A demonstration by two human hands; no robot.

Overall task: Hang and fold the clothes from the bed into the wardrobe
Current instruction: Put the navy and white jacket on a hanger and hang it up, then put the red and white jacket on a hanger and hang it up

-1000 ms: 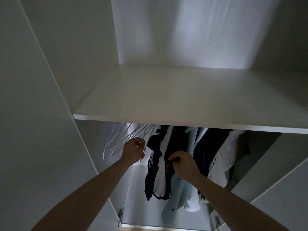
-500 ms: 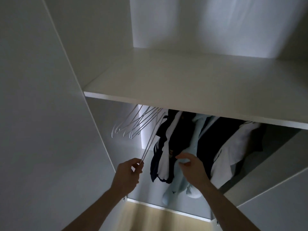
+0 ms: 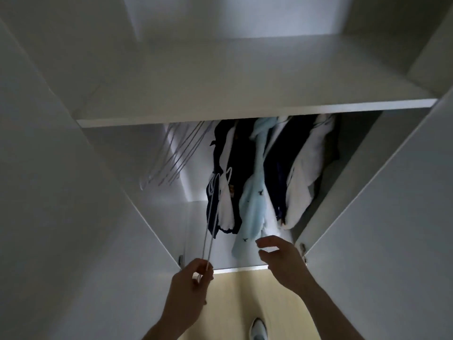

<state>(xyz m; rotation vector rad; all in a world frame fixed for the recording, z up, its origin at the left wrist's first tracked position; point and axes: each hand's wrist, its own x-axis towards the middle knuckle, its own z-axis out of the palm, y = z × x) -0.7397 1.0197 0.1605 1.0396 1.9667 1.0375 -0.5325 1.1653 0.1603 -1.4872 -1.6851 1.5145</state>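
Note:
I face the open white wardrobe [image 3: 245, 94]. My left hand [image 3: 190, 288] pinches the lower end of two thin white hangers [image 3: 212, 217], whose hooks point up in front of the hanging clothes. Under the shelf hang a dark navy and white garment [image 3: 235, 168], a light blue one [image 3: 255, 197], and more dark and white clothes [image 3: 301, 173] to the right. Several empty white hangers [image 3: 176, 155] hang on the left of the rail. My right hand [image 3: 282, 258] hovers below the light blue garment, fingers loosely spread, holding nothing.
The wardrobe's doors stand open on both sides, the left door [image 3: 61, 217] and the right door [image 3: 392, 217]. Light wooden floor [image 3: 245, 303] lies below, with a foot in a pale shoe [image 3: 257, 330] on it. A wide white shelf [image 3: 245, 111] spans above the rail.
My left hand drew the white hangers off the rail, down and out toward me. My right hand let go of the dark garment and pulled back. The view shifted back from the wardrobe.

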